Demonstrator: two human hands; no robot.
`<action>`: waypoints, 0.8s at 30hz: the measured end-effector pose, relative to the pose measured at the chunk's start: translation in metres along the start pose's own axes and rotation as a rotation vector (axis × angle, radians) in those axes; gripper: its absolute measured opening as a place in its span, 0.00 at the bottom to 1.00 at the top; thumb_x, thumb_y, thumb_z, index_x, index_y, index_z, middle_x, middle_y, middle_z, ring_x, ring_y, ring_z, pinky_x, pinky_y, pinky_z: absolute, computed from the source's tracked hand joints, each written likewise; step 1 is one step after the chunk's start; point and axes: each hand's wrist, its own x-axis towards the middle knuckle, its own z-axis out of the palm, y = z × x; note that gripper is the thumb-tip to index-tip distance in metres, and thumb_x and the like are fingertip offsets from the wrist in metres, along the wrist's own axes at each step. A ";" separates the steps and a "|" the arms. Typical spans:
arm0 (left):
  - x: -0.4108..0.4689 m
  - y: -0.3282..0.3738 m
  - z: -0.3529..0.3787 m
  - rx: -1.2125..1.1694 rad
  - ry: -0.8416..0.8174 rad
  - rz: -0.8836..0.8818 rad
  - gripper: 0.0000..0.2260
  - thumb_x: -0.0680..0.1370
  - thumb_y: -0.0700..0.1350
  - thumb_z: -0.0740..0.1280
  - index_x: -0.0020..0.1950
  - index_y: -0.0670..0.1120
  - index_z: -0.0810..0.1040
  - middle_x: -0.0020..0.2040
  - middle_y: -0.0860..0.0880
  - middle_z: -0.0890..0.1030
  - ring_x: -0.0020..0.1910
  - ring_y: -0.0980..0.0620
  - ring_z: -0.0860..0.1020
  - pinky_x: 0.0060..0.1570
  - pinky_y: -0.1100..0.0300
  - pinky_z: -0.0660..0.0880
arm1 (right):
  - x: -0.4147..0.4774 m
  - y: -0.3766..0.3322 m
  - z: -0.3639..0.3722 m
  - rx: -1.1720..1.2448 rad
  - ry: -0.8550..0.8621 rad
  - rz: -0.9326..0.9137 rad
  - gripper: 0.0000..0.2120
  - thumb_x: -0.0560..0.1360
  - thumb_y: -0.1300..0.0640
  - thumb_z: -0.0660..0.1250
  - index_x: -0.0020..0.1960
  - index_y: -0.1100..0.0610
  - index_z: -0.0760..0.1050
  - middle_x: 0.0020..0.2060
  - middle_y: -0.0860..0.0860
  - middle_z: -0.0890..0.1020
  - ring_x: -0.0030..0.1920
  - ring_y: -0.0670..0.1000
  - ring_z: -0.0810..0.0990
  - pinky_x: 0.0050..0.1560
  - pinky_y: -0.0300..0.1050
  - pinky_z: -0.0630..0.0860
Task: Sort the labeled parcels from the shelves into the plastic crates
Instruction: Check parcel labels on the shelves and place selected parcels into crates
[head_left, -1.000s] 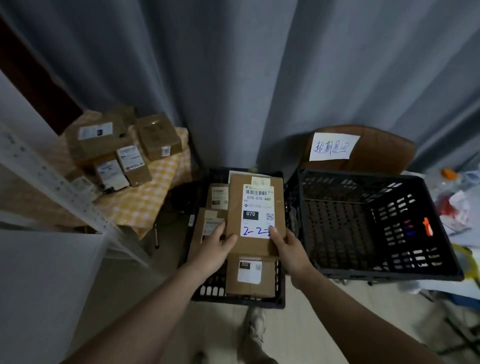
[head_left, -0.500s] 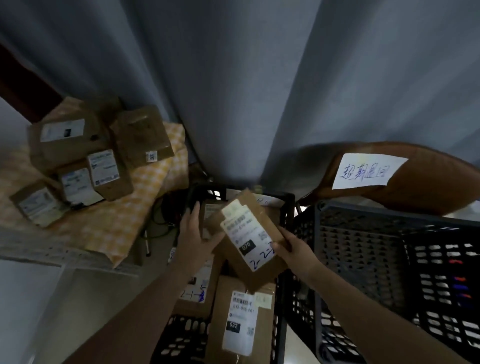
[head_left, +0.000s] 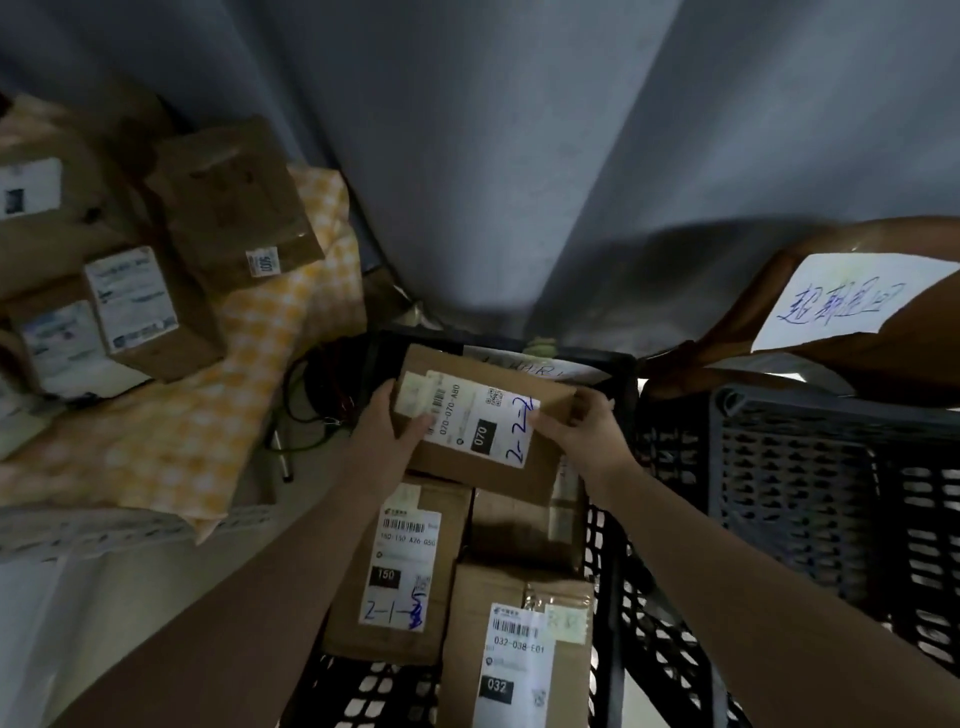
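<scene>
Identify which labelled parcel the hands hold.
The 070 parcel, farthest in the crate, held between left hand and right hand; the 150 parcel and 032 parcel lie unheld.

Dim, low contrast, grey cast. White paper sign at right is the brightest patch, nearly blown out; curtain folds carry soft shadows. Wide-angle bending at edges, stacked parcels at left soft and smeared.
</scene>
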 end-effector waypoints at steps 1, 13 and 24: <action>0.007 -0.002 0.001 0.045 0.007 0.004 0.33 0.77 0.51 0.68 0.77 0.47 0.55 0.72 0.44 0.66 0.70 0.46 0.67 0.66 0.49 0.67 | 0.005 0.004 0.003 0.012 -0.037 0.040 0.37 0.71 0.61 0.74 0.73 0.50 0.59 0.61 0.53 0.76 0.57 0.52 0.79 0.54 0.54 0.80; 0.037 -0.015 0.007 0.133 -0.179 0.089 0.33 0.72 0.56 0.72 0.73 0.53 0.63 0.66 0.47 0.67 0.63 0.49 0.70 0.64 0.51 0.70 | 0.022 0.031 0.009 -0.131 0.134 0.028 0.30 0.74 0.57 0.71 0.71 0.52 0.61 0.54 0.49 0.73 0.50 0.48 0.75 0.54 0.48 0.78; 0.025 0.008 0.020 0.034 -0.117 0.123 0.29 0.72 0.48 0.75 0.68 0.46 0.66 0.62 0.49 0.69 0.58 0.53 0.71 0.53 0.62 0.69 | 0.002 0.042 -0.019 -0.341 0.115 0.140 0.33 0.67 0.36 0.72 0.63 0.53 0.65 0.56 0.52 0.74 0.51 0.53 0.78 0.48 0.56 0.82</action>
